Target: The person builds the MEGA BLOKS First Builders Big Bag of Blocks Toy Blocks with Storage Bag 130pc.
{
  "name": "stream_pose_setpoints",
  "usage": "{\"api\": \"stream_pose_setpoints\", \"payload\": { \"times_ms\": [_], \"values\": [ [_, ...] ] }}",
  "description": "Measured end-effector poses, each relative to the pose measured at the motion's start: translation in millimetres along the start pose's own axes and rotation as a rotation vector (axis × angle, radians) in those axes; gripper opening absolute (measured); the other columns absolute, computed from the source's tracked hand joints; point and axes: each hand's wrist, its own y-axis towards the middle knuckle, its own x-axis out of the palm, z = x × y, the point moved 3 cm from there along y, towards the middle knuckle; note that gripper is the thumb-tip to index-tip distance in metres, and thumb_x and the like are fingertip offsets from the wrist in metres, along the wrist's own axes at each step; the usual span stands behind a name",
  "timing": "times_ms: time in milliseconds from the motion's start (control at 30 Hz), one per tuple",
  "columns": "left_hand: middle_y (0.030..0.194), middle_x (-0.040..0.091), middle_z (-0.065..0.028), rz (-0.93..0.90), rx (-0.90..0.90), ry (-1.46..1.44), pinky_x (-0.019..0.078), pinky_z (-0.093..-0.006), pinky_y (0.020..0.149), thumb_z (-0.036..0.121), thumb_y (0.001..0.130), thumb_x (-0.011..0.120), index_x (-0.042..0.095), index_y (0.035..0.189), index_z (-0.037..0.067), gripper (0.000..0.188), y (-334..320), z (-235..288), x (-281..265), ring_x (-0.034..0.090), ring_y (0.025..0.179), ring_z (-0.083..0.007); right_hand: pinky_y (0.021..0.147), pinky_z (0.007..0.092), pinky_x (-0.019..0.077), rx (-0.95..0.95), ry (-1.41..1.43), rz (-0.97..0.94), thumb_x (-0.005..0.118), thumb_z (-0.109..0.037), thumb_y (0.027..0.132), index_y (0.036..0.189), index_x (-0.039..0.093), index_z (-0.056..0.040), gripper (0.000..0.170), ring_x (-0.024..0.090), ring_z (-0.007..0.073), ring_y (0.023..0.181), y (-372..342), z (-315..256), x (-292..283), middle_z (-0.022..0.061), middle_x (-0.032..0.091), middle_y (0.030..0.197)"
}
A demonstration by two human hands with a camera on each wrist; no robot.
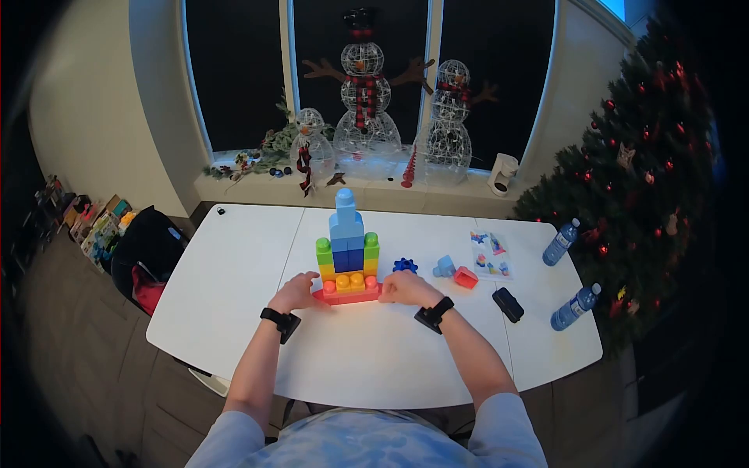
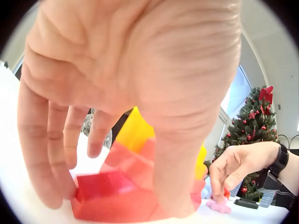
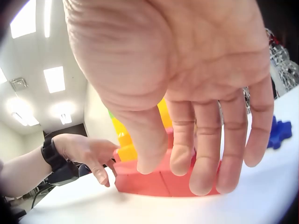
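A tower of toy building blocks stands upright on the white table. Its long red base (image 1: 351,297) carries orange and yellow blocks (image 1: 342,282), dark blue blocks (image 1: 348,260) and a light blue column (image 1: 346,228), with green blocks (image 1: 371,246) at the sides. My left hand (image 1: 295,292) holds the base's left end, thumb in front and fingers around the far side. At the opposite end, my right hand (image 1: 409,288) grips the base likewise; its thumb and fingers straddle the red piece (image 3: 149,179) in the right wrist view. Palms hide part of the tower in both wrist views.
Right of the tower lie a blue gear-like piece (image 1: 405,266), a light blue block (image 1: 445,267), a red block (image 1: 466,277) and a picture sheet (image 1: 491,256). Farther right are a black case (image 1: 508,305) and two water bottles (image 1: 560,242). Wire snowmen (image 1: 365,101) line the windowsill.
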Motion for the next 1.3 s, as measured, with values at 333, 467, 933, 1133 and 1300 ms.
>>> {"api": "stream_pose_setpoints", "payload": {
  "times_ms": [333, 467, 933, 1133, 1300],
  "values": [
    [0.101, 0.074, -0.0148, 0.266, 0.015, 0.016, 0.0582, -0.0412, 0.092, 0.026, 0.070, 0.088, 0.078, 0.101, 0.004, 0.039, 21, 6, 18, 0.072, 0.098, -0.0317, 0.082, 0.0388, 0.0553, -0.055, 0.095, 0.065, 0.080, -0.024, 0.080, 0.089, 0.071, -0.0032, 0.024, 0.071, 0.0314, 0.090, 29, 25, 41, 0.0137, 0.075, 0.090],
    [0.101, 0.074, -0.0150, 0.303, 0.077, 0.055, 0.0585, -0.0423, 0.089, 0.025, 0.071, 0.087, 0.078, 0.101, 0.004, 0.038, 45, 9, 21, 0.072, 0.098, -0.0319, 0.081, 0.0378, 0.0555, -0.107, 0.118, 0.086, 0.079, -0.020, 0.081, 0.096, 0.069, -0.0009, 0.027, 0.072, 0.0294, 0.093, 38, 30, 29, 0.0149, 0.074, 0.092],
    [0.099, 0.074, -0.0133, 0.345, 0.174, 0.258, 0.0586, -0.0442, 0.080, 0.030, 0.074, 0.091, 0.070, 0.110, 0.004, 0.049, 8, 117, -3, 0.071, 0.090, -0.0373, 0.084, 0.0475, 0.0597, 0.086, -0.459, 0.361, 0.063, 0.000, 0.083, 0.093, 0.073, -0.0021, 0.014, 0.071, 0.0393, 0.098, 1, 132, -61, 0.0200, 0.071, 0.100],
    [0.128, 0.066, -0.0191, 0.415, 0.616, 0.176, 0.0554, -0.0439, 0.094, 0.004, 0.085, 0.073, 0.067, 0.123, 0.003, 0.039, 61, 184, 90, 0.065, 0.113, -0.0384, 0.083, 0.0481, 0.0601, 0.042, -0.466, 0.333, 0.066, 0.001, 0.081, 0.089, 0.072, 0.0007, 0.010, 0.072, 0.0416, 0.096, 6, 144, -37, 0.0238, 0.071, 0.094],
    [0.120, 0.065, -0.0169, 0.333, 0.491, 0.351, 0.0564, -0.0459, 0.091, -0.002, 0.080, 0.069, 0.068, 0.122, 0.005, 0.042, 106, 179, 130, 0.065, 0.110, -0.0394, 0.089, 0.0451, 0.0584, 0.065, -0.333, 0.505, 0.078, -0.012, 0.077, 0.101, 0.077, -0.0006, 0.026, 0.072, 0.0381, 0.096, -12, 123, -59, 0.0231, 0.074, 0.101]
  ]
}}
